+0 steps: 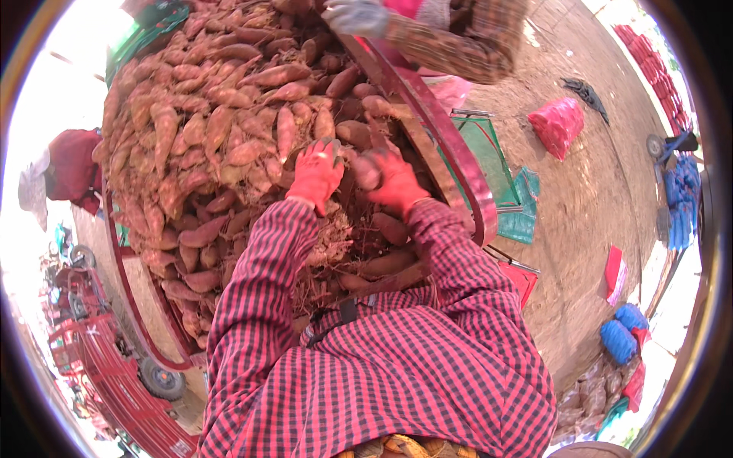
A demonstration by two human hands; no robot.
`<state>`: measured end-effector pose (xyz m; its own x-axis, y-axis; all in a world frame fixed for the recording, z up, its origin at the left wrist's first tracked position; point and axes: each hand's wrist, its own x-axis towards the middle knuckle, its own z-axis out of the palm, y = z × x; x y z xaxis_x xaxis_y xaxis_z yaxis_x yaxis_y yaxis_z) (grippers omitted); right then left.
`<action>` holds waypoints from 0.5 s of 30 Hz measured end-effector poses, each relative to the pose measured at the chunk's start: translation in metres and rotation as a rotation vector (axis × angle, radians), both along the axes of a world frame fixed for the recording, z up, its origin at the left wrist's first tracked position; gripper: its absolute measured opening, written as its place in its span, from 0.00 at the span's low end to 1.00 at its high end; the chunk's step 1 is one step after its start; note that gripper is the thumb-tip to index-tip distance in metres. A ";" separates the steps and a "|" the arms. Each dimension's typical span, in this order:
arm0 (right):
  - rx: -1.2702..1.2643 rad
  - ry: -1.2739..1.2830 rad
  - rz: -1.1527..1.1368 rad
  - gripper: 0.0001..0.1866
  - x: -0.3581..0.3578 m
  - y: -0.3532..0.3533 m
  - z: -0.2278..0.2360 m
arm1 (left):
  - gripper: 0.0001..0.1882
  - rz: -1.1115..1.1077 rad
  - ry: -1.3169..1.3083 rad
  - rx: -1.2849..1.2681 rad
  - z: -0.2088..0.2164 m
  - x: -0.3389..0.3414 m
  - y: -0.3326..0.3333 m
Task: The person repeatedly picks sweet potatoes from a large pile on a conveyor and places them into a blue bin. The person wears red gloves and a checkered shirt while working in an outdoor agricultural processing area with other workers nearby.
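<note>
A large heap of reddish-brown sweet potatoes (237,95) fills a cart bed with a dark red metal rail (469,179). Both my hands wear red gloves. My left hand (316,177) lies on the heap with its fingers stretched forward, resting against sweet potatoes and nothing seen in its grip. Close to the rail, my right hand (398,183) has its fingers curled round a sweet potato (366,172). Below my hands are loose pale roots and dirt (330,243) among more sweet potatoes.
A co-worker's gloved hand (356,17) reaches over the rail at the top. Outside it hang a green mesh bag (485,156) on a frame and a red one (521,281). A filled pink sack (556,126) stands on the dirt ground. Another person (72,169) is at the left, near a red cart (103,366).
</note>
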<state>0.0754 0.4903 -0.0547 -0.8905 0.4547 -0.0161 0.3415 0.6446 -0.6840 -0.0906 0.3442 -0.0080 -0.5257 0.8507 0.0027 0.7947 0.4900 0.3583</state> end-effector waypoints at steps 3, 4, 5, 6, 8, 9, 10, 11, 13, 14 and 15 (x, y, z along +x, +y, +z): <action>0.403 -0.446 0.083 0.46 -0.017 -0.028 -0.004 | 0.27 0.000 0.101 -0.356 -0.007 -0.005 0.051; 0.395 -0.514 0.082 0.44 -0.022 -0.035 -0.004 | 0.28 -0.006 0.143 -0.462 -0.006 -0.006 0.060; 0.390 -0.584 0.016 0.43 -0.026 -0.039 -0.004 | 0.29 -0.033 0.138 -0.623 -0.004 -0.007 0.064; 0.383 -0.604 -0.011 0.43 -0.028 -0.042 -0.003 | 0.31 -0.020 0.058 -0.619 -0.002 -0.007 0.063; 0.344 -0.660 -0.038 0.43 -0.030 -0.039 0.001 | 0.35 -0.021 -0.164 -0.680 -0.001 -0.011 0.052; 0.308 -0.633 -0.036 0.43 -0.029 -0.034 0.003 | 0.35 -0.105 -0.044 -0.579 -0.004 -0.011 0.040; 0.273 -0.599 -0.055 0.43 -0.026 -0.029 0.005 | 0.35 -0.097 -0.012 -0.414 -0.008 -0.011 0.026; 0.245 -0.518 -0.072 0.43 -0.022 -0.023 0.009 | 0.34 0.123 -0.119 -0.214 -0.013 -0.011 0.015; 0.115 -0.431 -0.091 0.44 -0.009 -0.017 0.014 | 0.25 0.359 -0.488 0.132 -0.020 -0.012 -0.003; -0.022 -0.345 -0.166 0.44 0.000 -0.020 0.015 | 0.25 0.392 -0.791 0.363 -0.019 -0.009 -0.010; -0.180 -0.206 -0.191 0.41 0.012 -0.025 0.016 | 0.24 0.425 -1.134 0.530 -0.016 -0.003 -0.017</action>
<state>0.0872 0.4656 -0.0384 -0.7593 0.5864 -0.2821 0.5873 0.4307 -0.6853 -0.0936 0.3274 -0.0239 -0.6805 0.6522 -0.3340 -0.2512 0.2206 0.9425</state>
